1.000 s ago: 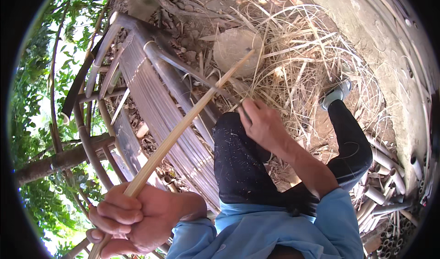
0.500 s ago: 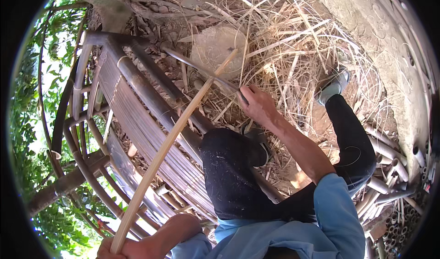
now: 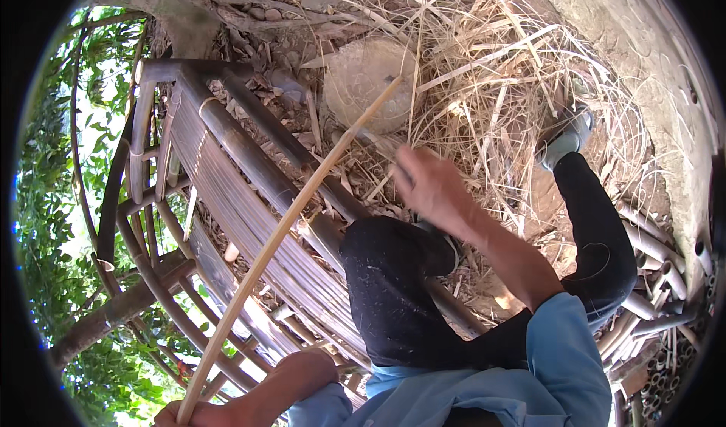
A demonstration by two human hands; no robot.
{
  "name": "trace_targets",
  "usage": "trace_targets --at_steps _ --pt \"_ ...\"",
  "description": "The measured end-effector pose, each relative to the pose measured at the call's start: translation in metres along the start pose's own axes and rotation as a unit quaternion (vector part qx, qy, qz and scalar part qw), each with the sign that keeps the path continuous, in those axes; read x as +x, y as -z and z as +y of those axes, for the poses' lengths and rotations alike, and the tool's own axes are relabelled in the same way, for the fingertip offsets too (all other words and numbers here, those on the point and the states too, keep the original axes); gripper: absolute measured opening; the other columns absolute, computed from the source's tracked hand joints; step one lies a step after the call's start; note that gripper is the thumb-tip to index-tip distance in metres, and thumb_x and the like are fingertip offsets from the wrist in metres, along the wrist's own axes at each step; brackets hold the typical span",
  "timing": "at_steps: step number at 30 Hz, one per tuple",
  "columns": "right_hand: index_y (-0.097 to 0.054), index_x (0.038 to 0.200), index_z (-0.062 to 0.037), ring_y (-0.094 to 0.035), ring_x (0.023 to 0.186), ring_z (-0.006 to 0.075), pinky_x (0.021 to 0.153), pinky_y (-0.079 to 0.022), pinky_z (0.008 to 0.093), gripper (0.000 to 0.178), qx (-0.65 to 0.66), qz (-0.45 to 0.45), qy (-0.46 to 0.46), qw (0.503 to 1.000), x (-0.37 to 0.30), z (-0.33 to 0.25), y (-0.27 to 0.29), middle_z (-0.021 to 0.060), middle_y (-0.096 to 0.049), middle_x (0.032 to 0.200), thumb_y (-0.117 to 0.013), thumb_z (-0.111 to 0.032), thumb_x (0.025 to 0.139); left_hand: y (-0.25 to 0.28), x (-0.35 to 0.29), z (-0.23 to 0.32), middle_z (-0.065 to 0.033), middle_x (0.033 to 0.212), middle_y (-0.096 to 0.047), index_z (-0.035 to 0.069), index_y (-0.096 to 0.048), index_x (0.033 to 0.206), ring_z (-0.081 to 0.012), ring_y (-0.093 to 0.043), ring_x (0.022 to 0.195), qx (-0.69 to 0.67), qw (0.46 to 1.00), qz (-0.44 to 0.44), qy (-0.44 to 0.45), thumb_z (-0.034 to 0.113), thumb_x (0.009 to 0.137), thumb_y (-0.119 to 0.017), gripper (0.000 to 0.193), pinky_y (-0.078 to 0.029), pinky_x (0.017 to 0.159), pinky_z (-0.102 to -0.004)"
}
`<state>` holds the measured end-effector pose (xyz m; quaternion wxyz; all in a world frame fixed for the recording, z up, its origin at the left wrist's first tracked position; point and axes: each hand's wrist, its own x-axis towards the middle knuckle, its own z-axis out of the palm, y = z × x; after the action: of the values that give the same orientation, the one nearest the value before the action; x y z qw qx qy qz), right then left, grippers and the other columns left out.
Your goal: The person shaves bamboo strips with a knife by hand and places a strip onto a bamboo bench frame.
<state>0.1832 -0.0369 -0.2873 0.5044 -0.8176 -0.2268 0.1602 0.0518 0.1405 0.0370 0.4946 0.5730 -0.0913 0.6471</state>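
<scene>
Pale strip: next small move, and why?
Probably rest the knife lightly on the pale strip, toward its far end: the left hand grips the near end, and the right hand holds the knife, blurred, close by; contact is unclear.

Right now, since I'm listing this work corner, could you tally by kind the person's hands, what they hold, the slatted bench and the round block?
Hands (left hand, right hand): 2
Long pale strip: 1
Blurred tool: 1
Slatted bench: 1
Round block: 1
Total: 6
</scene>
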Motion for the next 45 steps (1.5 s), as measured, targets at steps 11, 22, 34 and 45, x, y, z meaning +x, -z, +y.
trace_targets --at_steps 11,22,34,45 --pt "-0.056 0.101 -0.0079 -0.062 0.059 0.0173 0.038 -0.048 0.0286 0.013 -0.012 0.013 0.123 0.992 -0.031 -0.055 -0.002 0.0076 -0.056 0.075 -0.066 -0.009 0.093 0.016 -0.002 0.001 0.0055 0.067 -0.036 0.017 -0.05 0.083 -0.0073 -0.035 0.053 -0.044 0.998 -0.035 0.012 0.03 0.11 -0.039 0.032 -0.032 0.048 -0.0223" --pt "-0.054 0.099 -0.0052 -0.059 0.055 0.0198 0.044 -0.047 0.0354 0.012 -0.028 0.02 0.011 0.999 -0.003 0.024 -0.017 0.0107 -0.059 0.074 -0.063 -0.013 0.1 0.026 0.002 0.018 0.0076 0.067 -0.032 0.02 -0.047 0.085 -0.0071 -0.036 0.056 0.014 0.997 -0.071 0.018 0.032 0.111 -0.033 0.032 -0.031 0.05 -0.0219" --pt "-0.053 0.109 -0.0046 -0.065 0.065 0.0354 0.053 -0.05 0.0457 0.014 -0.147 0.077 -0.158 0.973 0.011 0.174 -0.021 0.0182 -0.063 0.079 -0.056 -0.016 0.101 0.023 0.013 0.0 0.0069 0.071 -0.038 0.019 -0.046 0.086 -0.0058 -0.038 0.055 -0.057 0.998 -0.007 0.034 0.043 0.11 -0.033 0.037 -0.03 0.046 -0.0206" --pt "-0.064 0.1 -0.0042 -0.07 0.075 0.0323 0.067 -0.055 0.0422 0.03 -0.113 0.333 -0.049 0.935 -0.016 0.037 0.092 0.0152 -0.068 0.08 -0.078 -0.025 0.084 -0.071 -0.121 -0.203 -0.0156 0.117 -0.062 0.003 -0.046 0.147 -0.0226 -0.06 0.106 0.156 0.906 -0.305 0.25 0.019 0.108 -0.052 0.043 -0.05 0.092 -0.042"
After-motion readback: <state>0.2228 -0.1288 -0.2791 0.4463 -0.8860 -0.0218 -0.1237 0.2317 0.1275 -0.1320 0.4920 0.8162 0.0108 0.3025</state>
